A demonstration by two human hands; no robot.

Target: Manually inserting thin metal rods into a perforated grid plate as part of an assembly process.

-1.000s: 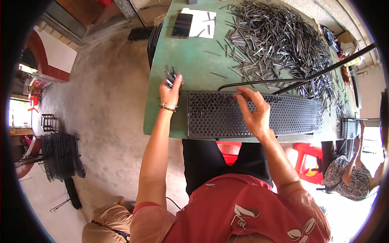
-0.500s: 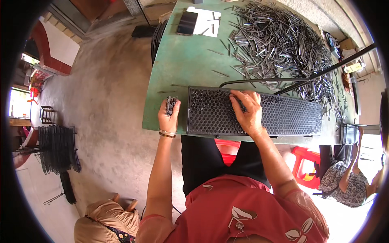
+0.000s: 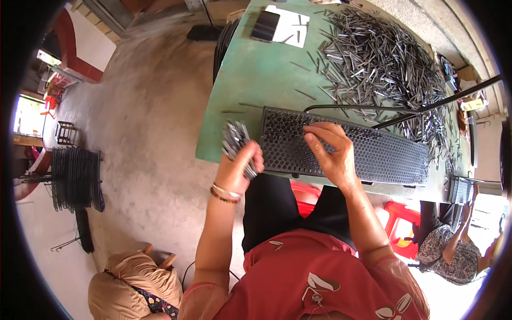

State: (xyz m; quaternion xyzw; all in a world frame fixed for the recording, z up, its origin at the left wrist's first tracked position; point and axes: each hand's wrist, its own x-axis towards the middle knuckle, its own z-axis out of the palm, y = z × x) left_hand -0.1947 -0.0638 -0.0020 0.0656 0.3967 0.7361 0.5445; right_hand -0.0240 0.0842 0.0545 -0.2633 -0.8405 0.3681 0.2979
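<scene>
One bundle of thin dark strips [image 3: 233,140] gripped in left hand [image 3: 242,162], fingers curled round it, strip ends poking past them. Right hand [image 3: 333,152]: fingers bent, thumb near fingertips, can't tell if anything's pinched. Under those fingers, black tray [image 3: 386,159] of round holes (some left of the fingertips look filled, contents too small to tell). Beyond fingers: loose strip pile [image 3: 378,66] on green table [image 3: 256,80].

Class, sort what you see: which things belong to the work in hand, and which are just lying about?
Belongs, it seems:
left hand, gripping strips
right hand, over the perforated tray
heap of strips

Probably lying about:
phone
paper, though strips lie on it
</scene>
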